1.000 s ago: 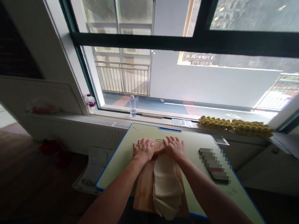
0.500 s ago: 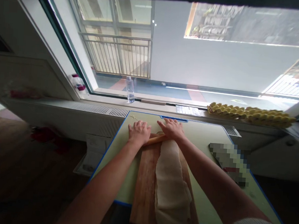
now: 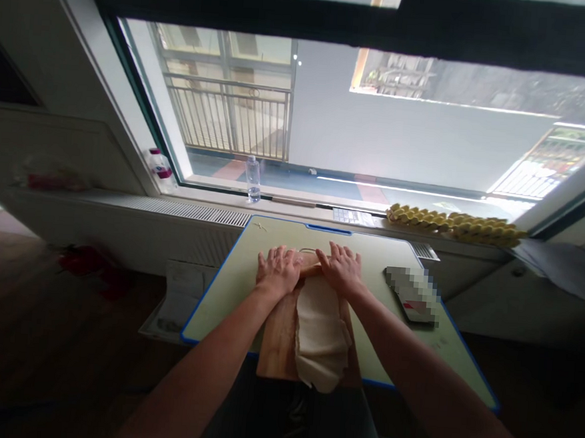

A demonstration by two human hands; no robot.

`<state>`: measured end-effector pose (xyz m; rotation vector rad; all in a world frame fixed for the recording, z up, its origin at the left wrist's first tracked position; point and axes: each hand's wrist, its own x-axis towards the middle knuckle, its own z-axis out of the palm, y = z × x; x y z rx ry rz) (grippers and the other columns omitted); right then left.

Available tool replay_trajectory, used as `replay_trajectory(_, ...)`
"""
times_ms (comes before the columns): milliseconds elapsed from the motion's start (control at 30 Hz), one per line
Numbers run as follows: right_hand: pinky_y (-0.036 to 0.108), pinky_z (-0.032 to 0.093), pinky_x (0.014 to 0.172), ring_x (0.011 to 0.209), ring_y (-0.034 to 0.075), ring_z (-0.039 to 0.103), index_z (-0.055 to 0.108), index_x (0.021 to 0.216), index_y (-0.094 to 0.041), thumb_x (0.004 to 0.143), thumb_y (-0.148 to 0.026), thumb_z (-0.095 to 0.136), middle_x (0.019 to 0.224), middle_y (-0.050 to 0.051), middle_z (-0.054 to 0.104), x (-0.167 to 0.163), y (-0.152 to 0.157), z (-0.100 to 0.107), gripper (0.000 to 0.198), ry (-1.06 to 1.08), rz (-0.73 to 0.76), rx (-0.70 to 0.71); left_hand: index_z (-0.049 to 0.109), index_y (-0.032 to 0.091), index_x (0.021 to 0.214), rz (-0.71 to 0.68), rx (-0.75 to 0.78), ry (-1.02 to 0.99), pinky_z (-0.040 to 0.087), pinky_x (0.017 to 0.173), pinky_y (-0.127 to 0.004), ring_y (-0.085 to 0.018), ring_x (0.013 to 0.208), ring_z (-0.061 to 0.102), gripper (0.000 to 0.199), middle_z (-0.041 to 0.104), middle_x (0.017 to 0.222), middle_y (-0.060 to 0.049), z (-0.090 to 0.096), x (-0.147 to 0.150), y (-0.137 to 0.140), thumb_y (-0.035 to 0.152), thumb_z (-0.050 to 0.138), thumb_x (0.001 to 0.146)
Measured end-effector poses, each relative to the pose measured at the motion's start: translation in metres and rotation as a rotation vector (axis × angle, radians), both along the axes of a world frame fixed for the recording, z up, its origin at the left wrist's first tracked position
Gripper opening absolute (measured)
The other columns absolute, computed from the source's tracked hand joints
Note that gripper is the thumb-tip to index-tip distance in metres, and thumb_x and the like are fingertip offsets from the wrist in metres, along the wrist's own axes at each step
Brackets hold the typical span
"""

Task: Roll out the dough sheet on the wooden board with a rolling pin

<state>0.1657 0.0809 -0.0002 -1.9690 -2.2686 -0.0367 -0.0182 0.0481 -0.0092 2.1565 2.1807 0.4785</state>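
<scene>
Under both palms lies a wooden rolling pin [image 3: 311,271], set across the far part of a wooden board [image 3: 278,341]. My left hand [image 3: 279,269] rests on the pin's left end, fingers spread and stretched forward. On its right end presses my right hand [image 3: 340,268], fingers also apart and the thumb pointing toward the middle. A long pale sheet of rolled dough [image 3: 322,334] runs from the pin down the board, and its ragged near end hangs slightly over the board's edge. My palms hide the pin's ends.
The board lies on a pale green, blue-edged table [image 3: 378,348]. To the right sits a blurred-out flat object [image 3: 412,294]. Along the windowsill stand a clear bottle [image 3: 253,179], a bottle with a purple label [image 3: 160,168] and yellow egg trays [image 3: 452,225].
My view has shifted, showing more of the window frame and my legs. Both hands and the rolling pin have come slightly nearer to me along the board.
</scene>
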Motion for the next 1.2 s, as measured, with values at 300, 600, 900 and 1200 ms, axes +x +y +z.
replay_trajectory(300,0.061,0.038,0.117,0.151,0.038,0.044,0.047,0.162,-0.041,0.114,-0.045,0.029,0.177,0.008,0.032,0.007,-0.009,0.008,0.052,-0.030,0.058,-0.085,0.069,0.029,0.136,-0.061,0.063,-0.005,0.033,0.125,-0.062,-0.032,0.139,0.055,0.047,0.065,0.149,-0.010,-0.004,0.000,-0.002,0.051,0.037,0.109)
replay_trajectory(600,0.064,0.015,0.130,0.161,0.033,0.030,0.048,0.162,-0.015,0.114,-0.049,0.030,0.168,0.013,0.046,0.012,-0.094,-0.007,0.061,0.050,0.001,0.002,0.068,0.028,0.143,-0.088,0.111,0.019,0.016,0.129,-0.072,-0.036,0.152,0.043,0.057,0.059,0.159,-0.013,-0.013,-0.015,-0.019,0.061,0.040,0.105)
replay_trajectory(900,0.065,0.020,0.128,0.159,0.039,0.033,0.045,0.164,-0.012,0.112,-0.059,0.024,0.170,0.018,0.042,-0.001,-0.061,-0.006,0.072,0.071,-0.095,-0.010,0.056,0.034,0.157,-0.107,0.010,0.004,0.019,0.130,-0.069,-0.034,0.158,0.036,0.058,0.047,0.169,-0.009,-0.010,0.011,0.034,0.055,0.039,0.106)
replay_trajectory(1200,0.066,0.028,0.123,0.156,0.038,0.036,0.049,0.162,-0.028,0.110,-0.067,0.024,0.168,0.013,0.047,0.031,-0.007,-0.003,0.069,0.033,-0.118,-0.070,0.066,0.030,0.145,-0.191,-0.013,-0.001,0.016,0.127,-0.071,-0.038,0.153,0.037,0.051,0.052,0.165,-0.010,-0.004,0.044,0.095,0.048,0.037,0.107)
